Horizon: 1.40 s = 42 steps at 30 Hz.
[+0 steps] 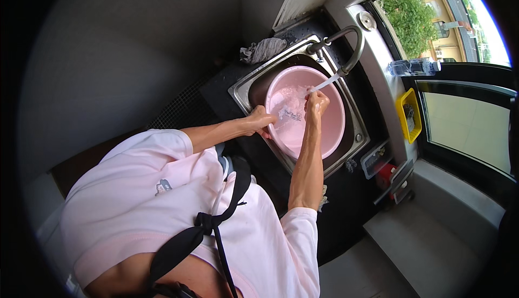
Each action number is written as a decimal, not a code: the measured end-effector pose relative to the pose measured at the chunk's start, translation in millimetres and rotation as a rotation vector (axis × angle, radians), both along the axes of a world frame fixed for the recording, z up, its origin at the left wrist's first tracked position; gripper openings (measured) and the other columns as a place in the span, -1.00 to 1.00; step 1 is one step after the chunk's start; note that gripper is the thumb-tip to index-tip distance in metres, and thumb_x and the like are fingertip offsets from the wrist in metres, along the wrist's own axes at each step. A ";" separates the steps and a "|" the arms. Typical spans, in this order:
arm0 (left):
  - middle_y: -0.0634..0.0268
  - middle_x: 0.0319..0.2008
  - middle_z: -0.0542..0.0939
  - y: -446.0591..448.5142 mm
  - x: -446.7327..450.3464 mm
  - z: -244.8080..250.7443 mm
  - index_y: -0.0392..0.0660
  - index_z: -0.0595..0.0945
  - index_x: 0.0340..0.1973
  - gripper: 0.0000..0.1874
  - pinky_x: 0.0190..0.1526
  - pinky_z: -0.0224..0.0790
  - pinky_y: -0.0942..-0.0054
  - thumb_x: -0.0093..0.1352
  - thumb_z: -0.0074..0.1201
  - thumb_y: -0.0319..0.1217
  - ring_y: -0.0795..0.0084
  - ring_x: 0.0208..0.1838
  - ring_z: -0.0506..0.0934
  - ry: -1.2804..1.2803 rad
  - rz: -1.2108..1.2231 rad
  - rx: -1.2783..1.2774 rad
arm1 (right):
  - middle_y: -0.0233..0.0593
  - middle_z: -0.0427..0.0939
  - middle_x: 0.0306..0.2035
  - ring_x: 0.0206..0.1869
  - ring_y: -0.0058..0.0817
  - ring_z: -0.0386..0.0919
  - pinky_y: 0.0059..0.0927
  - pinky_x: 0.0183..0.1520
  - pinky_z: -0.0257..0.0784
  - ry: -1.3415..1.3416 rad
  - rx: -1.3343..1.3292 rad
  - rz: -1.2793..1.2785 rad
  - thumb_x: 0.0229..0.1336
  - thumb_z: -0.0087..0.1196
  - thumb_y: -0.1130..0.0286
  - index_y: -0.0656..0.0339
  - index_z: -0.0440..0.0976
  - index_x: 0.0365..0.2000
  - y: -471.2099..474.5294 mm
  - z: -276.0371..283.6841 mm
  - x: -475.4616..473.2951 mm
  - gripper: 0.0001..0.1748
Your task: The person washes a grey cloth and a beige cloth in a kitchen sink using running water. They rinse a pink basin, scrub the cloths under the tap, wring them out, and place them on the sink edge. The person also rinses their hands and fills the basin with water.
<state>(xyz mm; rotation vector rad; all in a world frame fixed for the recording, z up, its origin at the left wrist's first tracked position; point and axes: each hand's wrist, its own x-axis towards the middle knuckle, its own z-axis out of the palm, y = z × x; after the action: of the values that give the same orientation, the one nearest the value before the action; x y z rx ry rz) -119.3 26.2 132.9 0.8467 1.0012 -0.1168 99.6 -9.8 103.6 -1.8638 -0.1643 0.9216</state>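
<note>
A round pink plastic basin (332, 131) stands in a stainless steel sink (357, 135), with some water and printed decoration at its bottom. My left hand (261, 120) grips the basin's near left rim, thumb inside and fingers outside. Over the basin, my right hand (317, 102) is curled under the stream of water from a curved metal faucet (359, 46); whether it holds anything is hidden. Both hands look wet.
A crumpled grey cloth (263, 50) lies beside the sink on the black counter (221, 91). On the window ledge are a clear plastic bottle (411, 67), a metal sink strainer (367, 21) and a yellow basket (417, 125) with a metal scourer. A wire scourer (350, 165) lies near the sink corner.
</note>
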 end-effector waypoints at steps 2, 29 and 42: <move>-0.05 -0.48 0.70 -1.1 -0.7 -0.3 -0.48 0.65 -0.30 -0.69 -0.50 0.65 0.36 0.27 0.11 -0.39 0.22 -0.53 0.70 -0.010 0.013 0.012 | -0.19 0.60 -0.48 -0.54 -0.49 0.52 -0.49 -0.48 0.47 -0.125 0.003 0.096 0.19 0.18 0.47 0.44 0.59 -0.22 -10.5 -0.3 -2.2 -0.79; -0.07 -0.44 0.71 -10.2 -0.2 -6.8 -0.57 0.59 -0.17 -0.59 -0.47 0.66 0.43 0.31 0.08 -0.36 0.30 -0.52 0.69 0.054 -0.013 0.097 | -0.14 0.68 -0.05 -0.06 -0.40 0.64 -0.36 0.08 0.51 -0.322 0.114 0.152 0.35 0.16 0.26 0.39 0.56 0.09 -158.6 38.2 31.2 -0.55; -0.05 -0.45 0.69 -13.7 -11.2 -5.7 -0.56 0.57 -0.21 -0.62 -0.49 0.64 0.42 0.31 0.07 -0.36 0.28 -0.51 0.69 0.015 0.003 0.097 | -0.01 0.61 -0.07 -0.15 -0.17 0.68 -0.27 -0.17 0.68 0.456 0.104 -0.188 0.20 0.23 0.24 0.37 0.41 0.11 -204.6 9.0 -66.6 -0.44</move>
<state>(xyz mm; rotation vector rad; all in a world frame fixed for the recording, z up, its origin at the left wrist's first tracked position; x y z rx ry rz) -130.5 12.5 127.2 0.9342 1.0287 -0.0724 33.0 -214.4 112.6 -1.5011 0.2331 1.1543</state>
